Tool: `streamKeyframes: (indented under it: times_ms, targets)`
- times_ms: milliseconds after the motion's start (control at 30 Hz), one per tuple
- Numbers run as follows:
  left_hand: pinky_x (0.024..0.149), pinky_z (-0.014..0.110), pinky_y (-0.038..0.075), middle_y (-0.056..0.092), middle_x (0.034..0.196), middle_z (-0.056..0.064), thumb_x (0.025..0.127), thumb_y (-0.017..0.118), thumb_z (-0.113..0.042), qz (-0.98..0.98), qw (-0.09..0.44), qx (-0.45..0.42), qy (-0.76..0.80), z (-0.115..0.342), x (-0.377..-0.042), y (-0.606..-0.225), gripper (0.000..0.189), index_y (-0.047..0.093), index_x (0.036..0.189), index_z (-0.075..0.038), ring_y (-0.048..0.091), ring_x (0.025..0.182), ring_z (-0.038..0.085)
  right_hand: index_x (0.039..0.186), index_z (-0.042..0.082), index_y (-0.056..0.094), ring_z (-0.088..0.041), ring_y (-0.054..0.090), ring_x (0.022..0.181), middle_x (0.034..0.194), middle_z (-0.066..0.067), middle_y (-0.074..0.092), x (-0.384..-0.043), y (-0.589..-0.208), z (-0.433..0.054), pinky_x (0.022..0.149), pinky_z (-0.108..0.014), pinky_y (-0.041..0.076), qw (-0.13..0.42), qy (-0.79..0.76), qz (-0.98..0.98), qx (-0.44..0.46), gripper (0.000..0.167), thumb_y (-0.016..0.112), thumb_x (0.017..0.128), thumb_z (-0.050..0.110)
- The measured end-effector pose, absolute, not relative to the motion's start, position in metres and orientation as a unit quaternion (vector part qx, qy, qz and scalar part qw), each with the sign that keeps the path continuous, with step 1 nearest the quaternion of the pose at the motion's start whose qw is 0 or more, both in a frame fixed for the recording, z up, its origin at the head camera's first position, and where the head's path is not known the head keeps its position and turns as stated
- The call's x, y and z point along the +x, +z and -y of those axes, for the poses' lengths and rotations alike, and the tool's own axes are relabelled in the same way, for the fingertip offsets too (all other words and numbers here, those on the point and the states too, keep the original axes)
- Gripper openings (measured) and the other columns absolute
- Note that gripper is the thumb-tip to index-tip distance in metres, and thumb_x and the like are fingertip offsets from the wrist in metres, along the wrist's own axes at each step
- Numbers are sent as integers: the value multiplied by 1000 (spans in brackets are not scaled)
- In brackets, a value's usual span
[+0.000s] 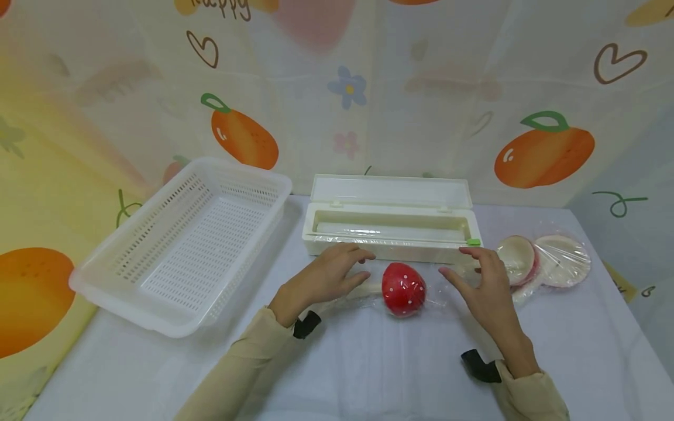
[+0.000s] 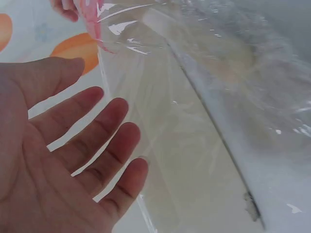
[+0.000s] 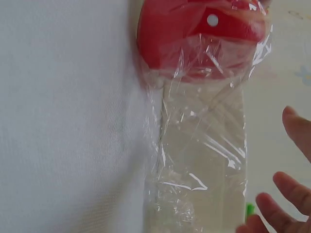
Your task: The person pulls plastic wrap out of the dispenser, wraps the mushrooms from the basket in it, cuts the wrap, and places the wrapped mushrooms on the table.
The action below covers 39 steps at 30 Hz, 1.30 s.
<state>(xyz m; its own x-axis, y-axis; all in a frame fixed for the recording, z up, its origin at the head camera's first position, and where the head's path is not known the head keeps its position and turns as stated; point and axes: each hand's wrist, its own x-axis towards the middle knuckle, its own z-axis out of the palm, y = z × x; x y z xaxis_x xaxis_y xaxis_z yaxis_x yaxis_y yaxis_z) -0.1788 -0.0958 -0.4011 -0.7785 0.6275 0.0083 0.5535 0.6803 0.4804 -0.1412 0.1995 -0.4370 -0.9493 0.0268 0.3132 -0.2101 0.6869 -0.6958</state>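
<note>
A red, white-dotted ladle, wrapped in clear plastic film, lies on the table with its rounded side up and its pale handle to the left. My left hand hovers by the handle side, and the left wrist view shows its fingers spread and holding nothing. On the other side my right hand is held with thumb and fingers apart, also empty. Just behind both hands stands a cream cling film box, its lid raised and a green slider at the right end of its front edge.
A white perforated basket stands at the left. To the right lie two round, pale-faced pieces, one a red-edged bowl shape, the other a film-wrapped disc. A fruit-print cloth hangs behind the white table.
</note>
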Motion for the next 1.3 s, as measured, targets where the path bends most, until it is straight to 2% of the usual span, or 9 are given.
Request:
streamKeyframes:
  times_ms: [100, 200, 300, 467, 633, 800, 1100, 1300]
  targets:
    - [96, 41, 50, 67, 118, 9, 97, 62, -23, -912, 74, 328, 235, 91, -183, -398, 36, 61, 131, -10, 59, 110, 23, 127, -5, 54, -40, 42, 123, 131, -25, 50, -147, -438, -202, 97, -52, 37, 180, 399, 898, 42, 59, 83, 78, 8]
    - [95, 41, 50, 67, 117, 8, 98, 62, -22, -911, 68, 333, 235, 85, -188, -395, 34, 62, 130, -11, 60, 110, 23, 131, -5, 51, -43, 36, 131, 139, -27, 43, -152, -439, -205, 105, -63, 32, 178, 405, 896, 30, 65, 84, 77, 9]
    - [95, 40, 50, 68, 116, 8, 98, 61, -21, -908, 59, 343, 234, 79, -194, -392, 33, 62, 129, -11, 60, 110, 23, 139, -5, 45, -44, 35, 136, 145, -27, 39, -159, -439, -208, 110, -65, 31, 167, 417, 893, 19, 74, 84, 78, 11]
    - [95, 38, 49, 68, 115, 5, 97, 62, -22, -904, 59, 354, 232, 68, -204, -387, 33, 62, 129, -12, 60, 110, 21, 148, -5, 34, -40, 37, 138, 149, -26, 37, -169, -442, -212, 112, -59, 35, 139, 456, 879, -6, 85, 83, 80, 12]
    - [98, 34, 49, 67, 118, 3, 98, 62, -24, -901, 81, 359, 230, 52, -216, -380, 36, 61, 132, -14, 59, 113, 19, 151, -6, 29, -41, 37, 141, 153, -28, 35, -176, -445, -216, 113, -55, 34, 105, 480, 871, -22, 87, 80, 83, 13]
    - [99, 31, 49, 65, 123, 4, 97, 63, -23, -894, 103, 368, 235, 33, -227, -374, 38, 59, 134, -13, 59, 115, 18, 155, -1, 23, -41, 37, 143, 158, -24, 32, -178, -449, -221, 113, -47, 33, 71, 493, 866, -39, 91, 78, 86, 19]
    - [97, 24, 49, 64, 126, 4, 99, 61, -24, -883, 141, 382, 233, -2, -243, -367, 41, 57, 137, -13, 58, 116, 16, 157, 4, 22, -38, 41, 142, 160, -20, 31, -179, -453, -226, 103, -24, 39, 63, 514, 854, -45, 91, 78, 86, 19]
    - [98, 21, 48, 65, 126, 5, 99, 61, -24, -877, 149, 392, 235, -27, -253, -363, 41, 57, 137, -12, 59, 116, 15, 156, 3, 24, -39, 43, 140, 158, -20, 33, -180, -455, -227, 98, -18, 41, 70, 528, 845, -42, 89, 78, 85, 12]
